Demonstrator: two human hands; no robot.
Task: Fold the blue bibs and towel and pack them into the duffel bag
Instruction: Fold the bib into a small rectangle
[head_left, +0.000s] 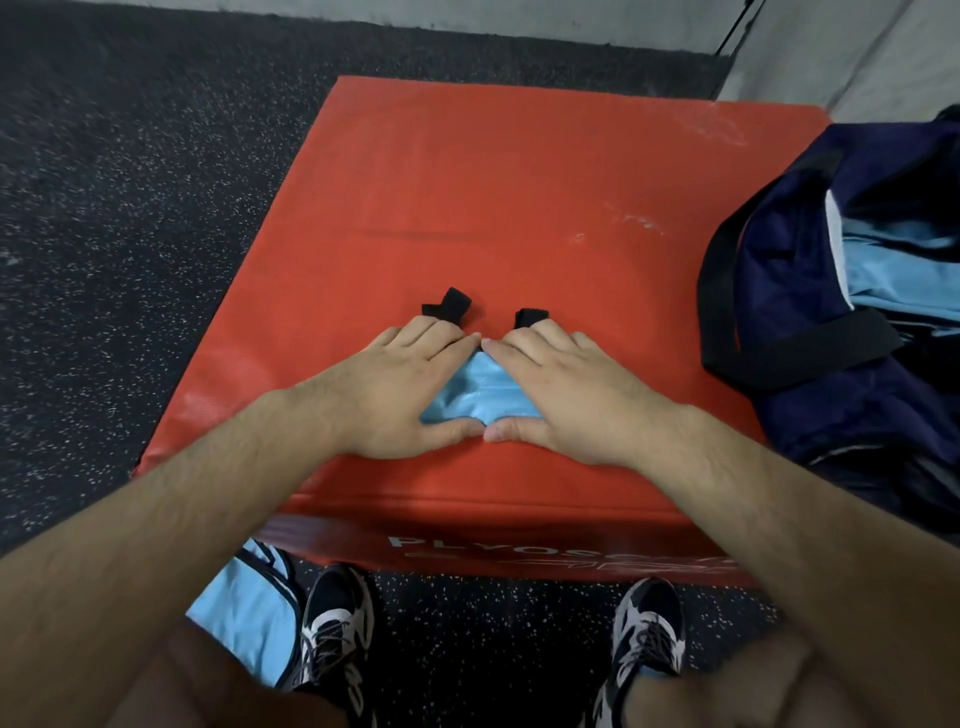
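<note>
Where writing could be read: white letters reading "PLYOSO" were printed on the near face of the red box (519, 182); the rest of the word was cut off by the right forearm, and a smaller line beneath it could not be made out.
Left hand (405, 395): it was laid flat and palm down on the bib, fingers straight and together, nothing gripped; the forearm was stretched in from the lower left.
Right hand (561, 395): it was laid flat in the mirrored pose, fingers straight, pressed on the bib and closed round nothing.
Fingertips: the two index tips were touching at the far side and the two thumb tips at the near side, so that a patch of blue was framed between the hands.
Bib (483, 395): it was folded small and held down near the front middle of the box top, mostly covered by the hands.
Black straps (447, 304): two short ends were seen sticking out just beyond the fingers.
Duffel bag (810, 322): navy with black handles, it was set open at the right edge of the box, well apart from the hands.
Folded blue cloth (893, 275): it was stacked inside the bag's opening.
Loose blue cloth (249, 613): it was left on the speckled floor (130, 208), just beside the left shoe (337, 623).
</note>
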